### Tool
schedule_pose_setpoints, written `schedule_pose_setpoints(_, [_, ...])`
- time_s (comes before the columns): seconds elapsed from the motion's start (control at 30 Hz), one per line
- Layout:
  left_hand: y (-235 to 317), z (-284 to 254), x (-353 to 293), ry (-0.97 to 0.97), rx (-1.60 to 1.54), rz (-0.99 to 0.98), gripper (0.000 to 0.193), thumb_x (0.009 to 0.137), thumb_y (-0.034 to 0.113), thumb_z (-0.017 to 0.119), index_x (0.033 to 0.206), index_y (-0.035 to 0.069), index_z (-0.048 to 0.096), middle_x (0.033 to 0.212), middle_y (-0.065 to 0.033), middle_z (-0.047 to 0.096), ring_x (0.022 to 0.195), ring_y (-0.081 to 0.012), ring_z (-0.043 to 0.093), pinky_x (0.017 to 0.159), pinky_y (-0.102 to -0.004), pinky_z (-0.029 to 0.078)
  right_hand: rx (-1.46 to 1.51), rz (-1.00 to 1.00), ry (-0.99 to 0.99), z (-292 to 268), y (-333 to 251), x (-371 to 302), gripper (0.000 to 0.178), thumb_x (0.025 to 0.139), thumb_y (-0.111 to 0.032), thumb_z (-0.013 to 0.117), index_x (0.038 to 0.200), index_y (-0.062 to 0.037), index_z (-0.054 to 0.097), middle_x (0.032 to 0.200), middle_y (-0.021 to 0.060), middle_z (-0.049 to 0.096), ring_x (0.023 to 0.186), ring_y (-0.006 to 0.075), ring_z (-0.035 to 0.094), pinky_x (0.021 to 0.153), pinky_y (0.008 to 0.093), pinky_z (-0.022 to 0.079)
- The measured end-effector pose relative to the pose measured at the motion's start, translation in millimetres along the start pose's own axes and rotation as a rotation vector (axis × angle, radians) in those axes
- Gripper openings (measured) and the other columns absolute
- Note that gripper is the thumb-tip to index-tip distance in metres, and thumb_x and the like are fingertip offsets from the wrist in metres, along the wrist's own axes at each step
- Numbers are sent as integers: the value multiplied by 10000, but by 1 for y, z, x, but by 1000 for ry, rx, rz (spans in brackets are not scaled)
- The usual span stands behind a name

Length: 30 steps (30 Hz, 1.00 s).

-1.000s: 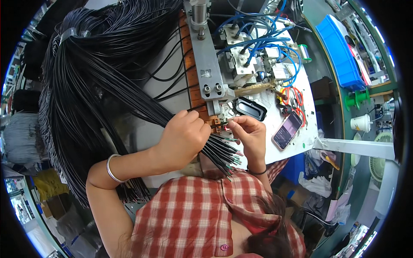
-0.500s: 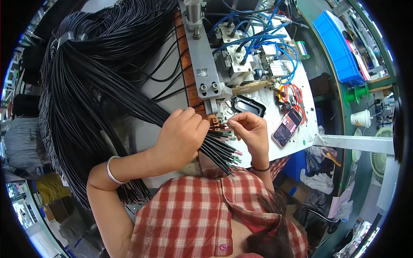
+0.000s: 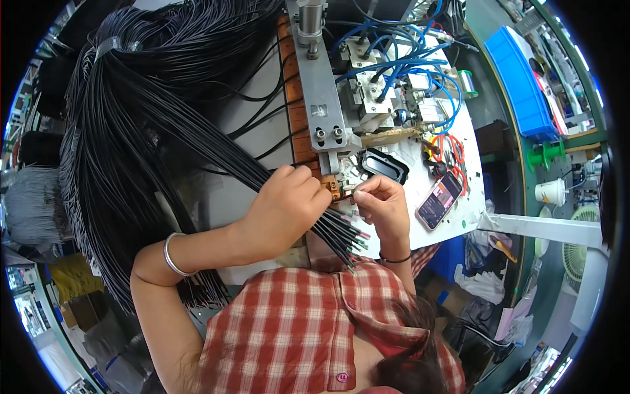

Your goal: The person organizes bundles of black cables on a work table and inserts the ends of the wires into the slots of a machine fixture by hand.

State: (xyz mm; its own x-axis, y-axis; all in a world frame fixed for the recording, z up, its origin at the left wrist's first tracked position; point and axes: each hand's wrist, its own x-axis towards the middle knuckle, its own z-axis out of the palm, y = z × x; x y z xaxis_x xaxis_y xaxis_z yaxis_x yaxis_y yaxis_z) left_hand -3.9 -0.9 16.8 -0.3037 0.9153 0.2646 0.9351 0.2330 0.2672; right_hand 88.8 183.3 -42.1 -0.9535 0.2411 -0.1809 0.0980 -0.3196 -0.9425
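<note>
"Head view: where do the hands stand?"

"The left hand (image 3: pixel 293 210) curls over a bundle of thin black round cables (image 3: pixel 333 238) fanning toward four o'clock; its fingertips are hidden, grip untold. At three o'clock, the right hand (image 3: pixel 382 205) seems to pinch a slim dark wire end (image 3: pixel 348 196)."

"Handling advice?"

"Probably steady wrists, light pinch, wire straight."

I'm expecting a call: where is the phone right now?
In the head view, the phone lies on the white tabletop, to the right of the right hand and just below the orange handles.
</note>
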Motion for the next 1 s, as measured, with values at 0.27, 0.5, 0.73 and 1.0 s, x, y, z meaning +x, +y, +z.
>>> schedule_pose_setpoints(0.27, [0,-1,0,58,22,-5,200,554,25,605,719,42,494,694,-61,465,746,-227,489,711,-344,378,-58,90,10,4,7,8,114,857,-106,604,789,-19,577,617,-27,541,476,21,436,405,164,316])
schedule_pose_setpoints(0.5, [0,0,-3,-44,53,-67,210,543,17,608,714,55,491,678,-53,462,720,-228,489,720,-355,377,2,294,-188,-5,2,15,90,882,-111,564,850,-32,536,628,-58,490,522,6,423,429,153,286])
schedule_pose_setpoints(0.73, [-2,1,-1,29,85,-40,283,483,-20,608,731,58,496,695,-56,471,724,-235,471,683,-345,368,-41,12,6,11,-3,0,75,848,-41,595,906,6,587,654,-64,524,588,-4,464,508,144,337])
schedule_pose_setpoints(1.0, [0,-9,-1,-61,-69,-26,299,474,-26,599,745,37,490,712,-80,464,732,-249,466,635,-342,362,-70,24,63,8,-1,-3,52,811,-24,639,843,17,634,690,-9,601,510,6,464,448,149,345])
